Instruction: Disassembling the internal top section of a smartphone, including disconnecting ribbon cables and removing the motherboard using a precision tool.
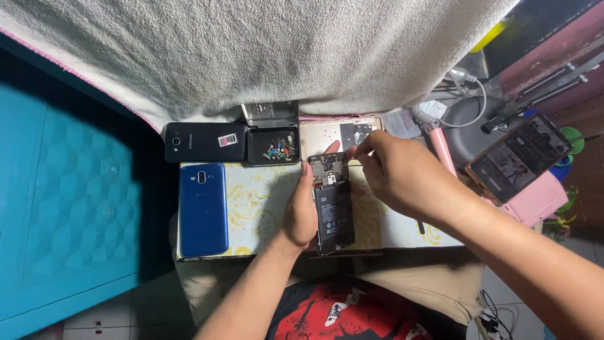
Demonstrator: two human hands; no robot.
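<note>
Item: opened phone, back off, battery and board exposed, which we steady above the patterned board in our clasping left hand so our right hand fingertips, pinched together, work its top edge.

Bare forearms, khaki shorts, red-printed black shirt

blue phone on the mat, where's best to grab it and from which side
Probably by its two long edges, coming straight down from above. The blue phone lies flat, back up, lengthwise on the mat, with bare mat along its right edge. The left hand is nearest; the right hand is busy at the opened phone.
</note>
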